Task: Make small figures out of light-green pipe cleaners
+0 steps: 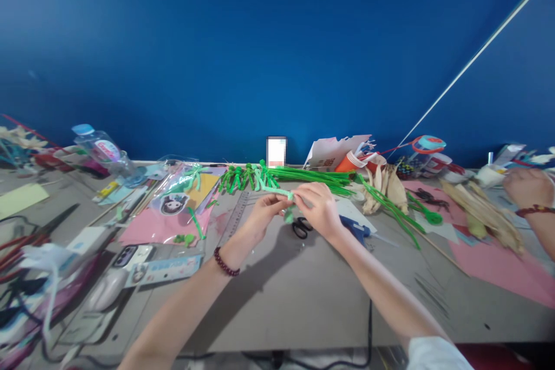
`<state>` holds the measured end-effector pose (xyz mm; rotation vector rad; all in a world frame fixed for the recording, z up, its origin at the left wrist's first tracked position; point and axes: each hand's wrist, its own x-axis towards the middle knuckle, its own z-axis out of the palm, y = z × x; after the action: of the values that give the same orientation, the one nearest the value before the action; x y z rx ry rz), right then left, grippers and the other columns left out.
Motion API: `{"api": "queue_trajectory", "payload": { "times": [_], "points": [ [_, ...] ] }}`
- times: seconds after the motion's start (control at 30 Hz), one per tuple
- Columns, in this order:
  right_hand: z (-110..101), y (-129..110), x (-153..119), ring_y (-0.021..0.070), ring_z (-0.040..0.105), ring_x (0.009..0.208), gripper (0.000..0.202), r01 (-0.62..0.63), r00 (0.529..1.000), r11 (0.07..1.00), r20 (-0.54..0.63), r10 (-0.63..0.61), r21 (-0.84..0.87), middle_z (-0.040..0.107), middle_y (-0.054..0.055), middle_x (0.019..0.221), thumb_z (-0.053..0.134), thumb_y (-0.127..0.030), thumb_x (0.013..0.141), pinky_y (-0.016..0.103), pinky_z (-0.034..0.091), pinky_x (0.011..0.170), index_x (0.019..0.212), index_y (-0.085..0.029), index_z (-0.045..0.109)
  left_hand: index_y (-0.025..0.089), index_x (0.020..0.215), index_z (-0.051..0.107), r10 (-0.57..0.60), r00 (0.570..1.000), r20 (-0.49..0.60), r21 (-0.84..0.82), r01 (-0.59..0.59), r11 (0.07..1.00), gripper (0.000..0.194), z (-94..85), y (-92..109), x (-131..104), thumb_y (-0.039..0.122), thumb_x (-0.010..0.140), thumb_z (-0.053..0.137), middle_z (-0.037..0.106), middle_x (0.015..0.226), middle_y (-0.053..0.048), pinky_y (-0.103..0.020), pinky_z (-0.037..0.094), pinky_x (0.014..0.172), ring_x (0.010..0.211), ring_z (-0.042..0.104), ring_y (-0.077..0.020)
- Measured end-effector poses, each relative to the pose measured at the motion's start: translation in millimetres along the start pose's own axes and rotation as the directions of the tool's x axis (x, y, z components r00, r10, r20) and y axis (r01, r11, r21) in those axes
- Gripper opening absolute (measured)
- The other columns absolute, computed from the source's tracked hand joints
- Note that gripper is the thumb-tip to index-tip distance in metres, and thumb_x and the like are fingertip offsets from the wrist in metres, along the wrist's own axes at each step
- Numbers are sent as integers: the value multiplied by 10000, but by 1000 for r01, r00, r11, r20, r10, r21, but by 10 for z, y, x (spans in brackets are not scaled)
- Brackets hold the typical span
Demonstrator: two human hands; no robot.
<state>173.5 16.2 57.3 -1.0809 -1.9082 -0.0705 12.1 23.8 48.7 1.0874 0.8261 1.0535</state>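
Observation:
Between my two hands is a pale green pipe cleaner (277, 191), bent and twisted where the fingers meet. My left hand (265, 214) pinches it from the left, with a dark bead bracelet on the wrist. From the right, my right hand (318, 208) grips it with thumb and fingers close to the twist. A pale green end hangs below the fingertips. Behind the hands lie a row of twisted green pipe-cleaner pieces (236, 178) and a bundle of straight green pipe cleaners (316, 178). Black-handled scissors (301, 228) lie under the hands, their blades hidden.
A blue glue gun (356, 228) lies right of the scissors. A clear ruler (234, 217) and pink paper (147, 225) are on the left, with a water bottle (102, 147) behind. At far right, another person's hand (529, 188) rests near dried husks (489, 217).

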Motion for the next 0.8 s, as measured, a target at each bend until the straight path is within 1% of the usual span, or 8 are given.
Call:
{"api": "queue_trajectory", "payload": {
  "times": [0.1, 0.2, 0.3, 0.47, 0.57, 0.63, 0.73, 0.8],
  "points": [
    [-86, 67, 57, 192, 647, 869, 198, -216, 971, 951, 153, 185, 223, 716, 49, 915, 538, -264, 852, 298, 469, 786, 967, -211, 691, 163, 664, 656, 10, 998, -70, 15, -9, 1000, 179, -41, 10, 30, 304, 615, 755, 613, 708, -22, -236, 364, 587, 621, 498, -109],
    [-146, 136, 95, 184, 666, 766, 242, -454, 876, 821, 341, 341, 346, 721, 43, 844, 535, -282, 830, 282, 496, 705, 995, -193, 689, 166, 654, 644, -4, 989, -147, 45, 11, 999, 183, -86, -1, 66, 302, 603, 756, 615, 683, -11, -227, 336, 553, 601, 490, -103],
    [-140, 198, 100, 189, 660, 752, 244, -579, 802, 728, 418, 427, 368, 724, 46, 837, 578, -316, 787, 293, 495, 707, 943, -188, 715, 171, 655, 647, -18, 986, -166, 48, 26, 999, 178, -100, -4, 79, 293, 593, 761, 613, 665, 4, -223, 331, 547, 590, 488, -93],
    [-79, 288, 82, 188, 632, 760, 306, -662, 747, 616, 446, 493, 427, 723, 50, 822, 638, -396, 735, 302, 477, 716, 937, -189, 735, 158, 719, 677, -52, 992, -118, 66, 61, 996, 229, -92, 29, 73, 328, 596, 770, 646, 729, -28, -241, 401, 589, 638, 552, -117],
    [-73, 320, 85, 163, 602, 694, 315, -665, 747, 591, 434, 504, 457, 715, 45, 787, 655, -406, 711, 285, 460, 675, 915, -180, 739, 135, 804, 700, -105, 994, -39, 149, 109, 983, 311, -171, 45, 120, 399, 644, 736, 677, 813, -83, -278, 450, 640, 748, 608, -175],
    [-76, 327, 90, 152, 584, 659, 306, -664, 747, 604, 419, 516, 441, 707, 39, 759, 659, -401, 702, 271, 445, 640, 895, -177, 740, 140, 814, 691, -107, 984, -140, 204, 134, 970, 339, -263, 64, 174, 430, 644, 731, 676, 793, -79, -279, 451, 630, 757, 613, -184],
    [-78, 325, 90, 147, 572, 622, 313, -683, 729, 625, 413, 546, 378, 689, 28, 689, 659, -407, 703, 256, 426, 594, 900, -176, 736, 183, 967, 657, 21, 963, -269, 265, 53, 963, 413, -389, 130, 233, 442, 652, 722, 678, 840, -57, -281, 456, 634, 789, 617, -192],
    [-73, 320, 83, 150, 582, 628, 313, -691, 720, 625, 420, 552, 362, 696, 32, 702, 659, -409, 704, 256, 432, 600, 897, -175, 736, 197, 982, 669, 184, 965, -188, 367, -105, 924, 390, -423, 190, 231, 405, 657, 727, 689, 914, -58, -291, 462, 725, 872, 616, -201]
  ]
}}
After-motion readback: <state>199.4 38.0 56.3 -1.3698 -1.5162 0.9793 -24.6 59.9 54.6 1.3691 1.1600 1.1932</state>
